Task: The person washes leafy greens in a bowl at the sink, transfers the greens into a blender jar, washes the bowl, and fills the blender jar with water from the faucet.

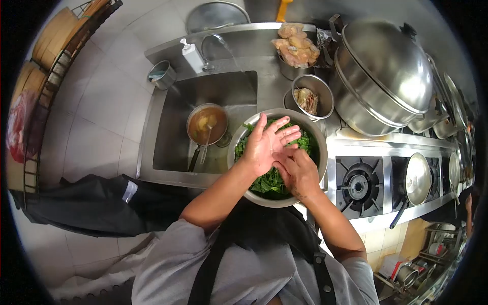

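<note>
A steel counter [269, 68] is running along the wall, its tap [218, 38] arching over the sink [178, 101]; at its near edge, chopped greens [269, 185] are sitting inside a wide metal bowl [274, 203], right beneath the hands! The leaves are looking light, soft and limp, likely slippery if wet, so they're suiting a loose scoop from underneath; the full bowl is probably weighing more, calling for a grip on opposite sides of its rim; above it, the left hand [262, 150] is opening palm up, fingers spreading, gripping nothing; the right hand [300, 173] is curling over it, touching its palm side, though whether it's pinching anything, I can't tell; beyond, a pan [188, 122] is resting in the sink, and a domed pot [381, 76] is gleaming beside the burners [359, 186].
</note>
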Action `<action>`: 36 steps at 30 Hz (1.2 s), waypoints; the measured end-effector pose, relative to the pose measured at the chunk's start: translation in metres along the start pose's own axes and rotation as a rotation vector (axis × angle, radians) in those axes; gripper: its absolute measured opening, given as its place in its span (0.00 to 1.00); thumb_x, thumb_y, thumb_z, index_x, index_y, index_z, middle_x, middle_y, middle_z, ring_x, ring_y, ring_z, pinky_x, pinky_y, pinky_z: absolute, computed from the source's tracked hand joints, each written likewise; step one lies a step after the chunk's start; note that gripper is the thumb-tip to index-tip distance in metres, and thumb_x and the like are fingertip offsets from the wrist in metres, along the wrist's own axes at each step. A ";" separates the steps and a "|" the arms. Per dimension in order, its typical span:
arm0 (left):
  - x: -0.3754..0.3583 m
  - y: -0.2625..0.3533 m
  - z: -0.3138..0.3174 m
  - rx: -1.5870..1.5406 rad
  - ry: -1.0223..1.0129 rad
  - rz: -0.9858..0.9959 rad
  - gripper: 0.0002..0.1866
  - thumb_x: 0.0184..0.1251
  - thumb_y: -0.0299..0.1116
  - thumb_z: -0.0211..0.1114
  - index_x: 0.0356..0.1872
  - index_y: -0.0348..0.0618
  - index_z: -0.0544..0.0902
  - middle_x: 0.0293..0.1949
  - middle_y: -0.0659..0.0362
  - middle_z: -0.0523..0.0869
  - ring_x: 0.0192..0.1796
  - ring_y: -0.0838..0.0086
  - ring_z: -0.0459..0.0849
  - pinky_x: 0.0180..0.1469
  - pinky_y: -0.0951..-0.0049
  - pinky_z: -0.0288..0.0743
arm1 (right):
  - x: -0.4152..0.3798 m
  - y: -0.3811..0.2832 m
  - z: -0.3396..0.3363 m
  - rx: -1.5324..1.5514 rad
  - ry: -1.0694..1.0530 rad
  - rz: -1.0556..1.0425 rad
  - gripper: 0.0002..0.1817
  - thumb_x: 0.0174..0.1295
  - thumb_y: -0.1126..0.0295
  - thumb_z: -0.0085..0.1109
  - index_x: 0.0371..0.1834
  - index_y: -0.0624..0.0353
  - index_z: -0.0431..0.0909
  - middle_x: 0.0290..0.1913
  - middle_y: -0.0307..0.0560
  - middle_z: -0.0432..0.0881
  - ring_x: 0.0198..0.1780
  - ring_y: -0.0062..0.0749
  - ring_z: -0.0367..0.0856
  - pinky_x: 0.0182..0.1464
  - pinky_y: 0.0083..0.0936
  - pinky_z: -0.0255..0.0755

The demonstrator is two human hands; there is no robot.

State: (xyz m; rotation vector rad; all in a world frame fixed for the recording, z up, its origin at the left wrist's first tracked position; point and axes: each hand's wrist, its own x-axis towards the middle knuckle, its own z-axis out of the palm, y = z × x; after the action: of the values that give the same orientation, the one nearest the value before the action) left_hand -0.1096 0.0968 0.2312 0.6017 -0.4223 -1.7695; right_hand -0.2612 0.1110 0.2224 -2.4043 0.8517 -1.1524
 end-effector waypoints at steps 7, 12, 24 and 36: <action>-0.044 0.043 -0.048 0.692 0.275 0.353 0.16 0.68 0.40 0.59 0.49 0.40 0.78 0.50 0.53 0.83 0.51 0.66 0.82 0.53 0.69 0.73 | -0.012 -0.001 -0.040 -0.082 -0.206 0.195 0.10 0.53 0.74 0.63 0.39 0.64 0.80 0.39 0.56 0.79 0.43 0.54 0.78 0.47 0.40 0.73; -0.030 0.115 -0.107 0.632 0.637 0.420 0.11 0.67 0.38 0.60 0.40 0.40 0.78 0.36 0.56 0.85 0.37 0.72 0.84 0.40 0.73 0.77 | -0.009 -0.008 -0.056 0.063 -0.266 0.322 0.11 0.53 0.73 0.65 0.39 0.63 0.80 0.40 0.58 0.80 0.44 0.55 0.79 0.47 0.38 0.73; 0.198 0.318 -0.149 1.816 0.581 1.038 0.16 0.64 0.45 0.61 0.42 0.43 0.79 0.41 0.54 0.85 0.48 0.61 0.83 0.63 0.57 0.62 | 0.013 -0.011 -0.043 0.109 -0.096 0.720 0.10 0.52 0.78 0.66 0.39 0.66 0.79 0.34 0.51 0.81 0.33 0.35 0.80 0.38 0.26 0.74; 0.154 0.297 -0.269 0.607 1.032 1.301 0.10 0.65 0.34 0.57 0.33 0.36 0.75 0.27 0.52 0.80 0.31 0.61 0.78 0.40 0.63 0.73 | 0.003 0.013 -0.029 0.098 0.002 0.893 0.07 0.56 0.77 0.63 0.38 0.66 0.79 0.34 0.44 0.80 0.35 0.25 0.77 0.41 0.22 0.71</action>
State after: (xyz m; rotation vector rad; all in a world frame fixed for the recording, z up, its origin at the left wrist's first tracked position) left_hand 0.2493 -0.1265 0.1563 1.1850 -0.4307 0.0255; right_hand -0.2873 0.0982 0.2352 -1.6038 1.5818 -0.7880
